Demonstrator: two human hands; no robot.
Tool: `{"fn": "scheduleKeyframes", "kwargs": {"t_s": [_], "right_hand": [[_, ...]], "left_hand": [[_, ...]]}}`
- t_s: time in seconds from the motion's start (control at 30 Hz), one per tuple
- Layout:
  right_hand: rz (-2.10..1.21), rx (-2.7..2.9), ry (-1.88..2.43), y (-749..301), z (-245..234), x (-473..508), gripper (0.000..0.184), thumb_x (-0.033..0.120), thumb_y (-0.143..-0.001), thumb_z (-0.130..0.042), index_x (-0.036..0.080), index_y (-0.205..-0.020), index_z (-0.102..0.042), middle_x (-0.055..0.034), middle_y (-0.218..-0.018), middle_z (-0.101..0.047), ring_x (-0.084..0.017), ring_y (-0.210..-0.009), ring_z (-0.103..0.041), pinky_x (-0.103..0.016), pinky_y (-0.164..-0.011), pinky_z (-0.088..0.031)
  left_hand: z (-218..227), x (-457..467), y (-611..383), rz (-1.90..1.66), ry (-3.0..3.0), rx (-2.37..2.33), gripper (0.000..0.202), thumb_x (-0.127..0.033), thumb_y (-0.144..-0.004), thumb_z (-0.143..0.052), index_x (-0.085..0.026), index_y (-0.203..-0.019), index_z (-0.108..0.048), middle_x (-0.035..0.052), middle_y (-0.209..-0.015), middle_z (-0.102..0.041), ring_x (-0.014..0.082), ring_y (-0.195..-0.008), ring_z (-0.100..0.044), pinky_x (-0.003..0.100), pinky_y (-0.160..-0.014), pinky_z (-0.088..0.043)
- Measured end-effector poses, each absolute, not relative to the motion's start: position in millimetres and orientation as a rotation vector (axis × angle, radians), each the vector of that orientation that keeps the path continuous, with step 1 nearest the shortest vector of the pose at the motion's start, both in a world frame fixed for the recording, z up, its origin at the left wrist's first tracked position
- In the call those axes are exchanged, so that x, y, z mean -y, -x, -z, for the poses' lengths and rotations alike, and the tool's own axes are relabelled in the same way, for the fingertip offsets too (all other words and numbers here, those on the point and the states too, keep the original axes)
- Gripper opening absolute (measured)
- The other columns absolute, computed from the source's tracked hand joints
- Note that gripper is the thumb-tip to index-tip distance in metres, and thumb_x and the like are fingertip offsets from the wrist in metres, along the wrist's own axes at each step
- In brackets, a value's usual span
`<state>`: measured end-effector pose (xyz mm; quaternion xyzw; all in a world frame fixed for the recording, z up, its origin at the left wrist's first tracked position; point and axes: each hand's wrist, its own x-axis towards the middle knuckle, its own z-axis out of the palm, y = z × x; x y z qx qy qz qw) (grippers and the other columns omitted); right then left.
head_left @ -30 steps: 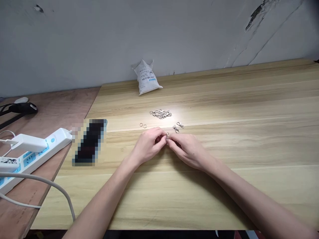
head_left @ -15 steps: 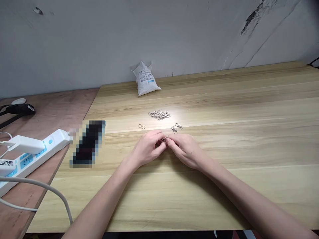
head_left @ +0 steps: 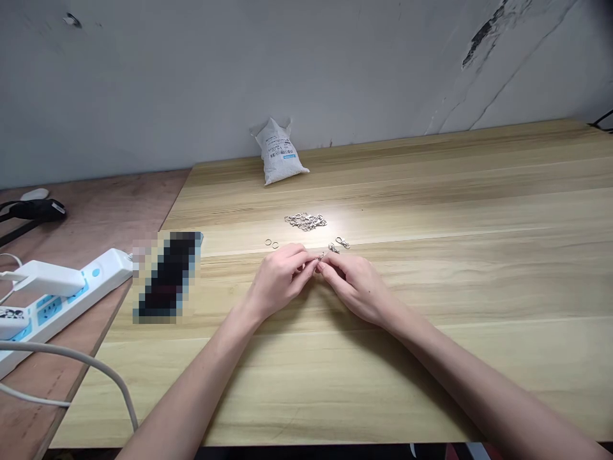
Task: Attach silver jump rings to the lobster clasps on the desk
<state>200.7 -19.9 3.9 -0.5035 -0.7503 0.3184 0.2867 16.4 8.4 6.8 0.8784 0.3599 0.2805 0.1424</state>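
Wooden surface, gray wall behind. Well inside the near edge, left hand and right hand pinch a small metal piece.

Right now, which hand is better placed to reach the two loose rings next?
Probably the left hand: the rings lie just beyond it, while the right hand is nearer the two separate clasps. Both hands pinch a small metal piece, though.
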Motion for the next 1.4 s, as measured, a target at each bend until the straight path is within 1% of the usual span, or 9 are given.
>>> {"fn": "scheduleKeyframes", "kwargs": {"t_s": [0.1, 0.23, 0.37, 0.6, 0.7, 0.83, 1.03, 1.23, 1.4], "right_hand": [[-0.961, 1.854, 1.32, -200, -4, 19, 0.029, 0.033, -0.096, -0.041, 0.019, -0.073, -0.052, 0.0017, -0.062, -0.051, -0.012, -0.058, -0.042, -0.025, -0.057, -0.031], [-1.051, 1.696, 1.316, -198, -3, 18, 0.031, 0.037, -0.095, -0.044, 0.018, -0.073, -0.056, 0.0013, -0.062, -0.05, -0.011, -0.056, -0.041, -0.024, -0.053, -0.032], [-1.168, 1.56, 1.219, -198, -2, 17, 0.032, 0.04, -0.094, -0.047, 0.017, -0.076, -0.059, 0.0011, -0.062, -0.05, -0.011, -0.055, -0.042, -0.024, -0.052, -0.033], [-1.131, 1.602, 1.093, -198, -1, 15, 0.022, 0.035, -0.094, -0.049, 0.017, -0.085, -0.057, -0.0019, -0.076, -0.058, -0.013, -0.068, -0.05, -0.026, -0.064, -0.041], [-1.108, 1.642, 1.085, -199, -5, 16, 0.021, 0.034, -0.095, -0.048, 0.018, -0.083, -0.054, 0.0006, -0.072, -0.053, -0.012, -0.065, -0.046, -0.025, -0.062, -0.039], [-1.197, 1.603, 1.102, -200, -7, 17, 0.023, 0.035, -0.095, -0.046, 0.019, -0.079, -0.05, 0.0033, -0.068, -0.043, -0.01, -0.059, -0.038, -0.023, -0.055, -0.033], [-1.292, 1.533, 1.073, -201, -3, 16, 0.026, 0.04, -0.094, -0.047, 0.019, -0.08, -0.05, 0.0025, -0.071, -0.047, -0.009, -0.056, -0.038, -0.022, -0.052, -0.033], [-1.317, 1.518, 1.056, -200, -4, 16, 0.029, 0.043, -0.093, -0.051, 0.018, -0.079, -0.05, 0.0044, -0.065, -0.042, -0.008, -0.052, -0.035, -0.022, -0.047, -0.03], [-1.339, 1.487, 1.028, -200, -1, 14, 0.028, 0.044, -0.091, -0.054, 0.017, -0.084, -0.059, 0.0015, -0.069, -0.052, -0.007, -0.053, -0.04, -0.021, -0.046, -0.033]], "left_hand": [[-7, -8, -17, -0.966, -2.496, -1.05, 0.016, -0.023, -0.093, -0.054, -0.017, -0.089, -0.067, 0.0024, -0.073, -0.064, 0.0138, -0.069, -0.056, 0.026, -0.065, -0.043], [-7, -6, -21, -1.067, -2.405, -1.077, 0.015, -0.023, -0.089, -0.06, -0.016, -0.077, -0.064, 0.0017, -0.071, -0.066, 0.0132, -0.066, -0.057, 0.027, -0.064, -0.044], [-7, -4, -24, -1.094, -2.378, -1.105, 0.015, -0.023, -0.088, -0.061, -0.017, -0.075, -0.062, 0.0012, -0.07, -0.066, 0.0132, -0.065, -0.057, 0.027, -0.064, -0.044], [-10, -2, -23, -0.945, -2.269, -1.108, 0.015, -0.025, -0.087, -0.062, -0.017, -0.074, -0.062, 0.0006, -0.071, -0.065, 0.0124, -0.066, -0.055, 0.026, -0.063, -0.044], [-15, -3, -21, -0.925, -2.135, -1.087, 0.011, -0.026, -0.085, -0.064, -0.017, -0.078, -0.064, 0.0016, -0.075, -0.065, 0.012, -0.067, -0.056, 0.025, -0.061, -0.046], [-17, -5, -19, -0.939, -2.029, -1.045, 0.009, -0.023, -0.087, -0.061, -0.018, -0.091, -0.067, 0.0031, -0.087, -0.069, 0.0118, -0.073, -0.061, 0.025, -0.066, -0.049], [-18, -7, -17, -0.93, -1.97, -0.974, 0.012, -0.024, -0.089, -0.06, -0.018, -0.09, -0.071, 0.0048, -0.088, -0.07, 0.0144, -0.08, -0.064, 0.027, -0.069, -0.051], [-18, -7, -17, -0.91, -2.01, -0.964, 0.013, -0.025, -0.089, -0.059, -0.018, -0.088, -0.07, 0.0047, -0.084, -0.069, 0.0139, -0.077, -0.063, 0.027, -0.067, -0.051], [-17, -8, -17, -1.013, -2.171, -0.973, 0.01, -0.02, -0.087, -0.06, -0.018, -0.084, -0.069, 0.0033, -0.078, -0.067, 0.0121, -0.07, -0.06, 0.026, -0.065, -0.049]]}}
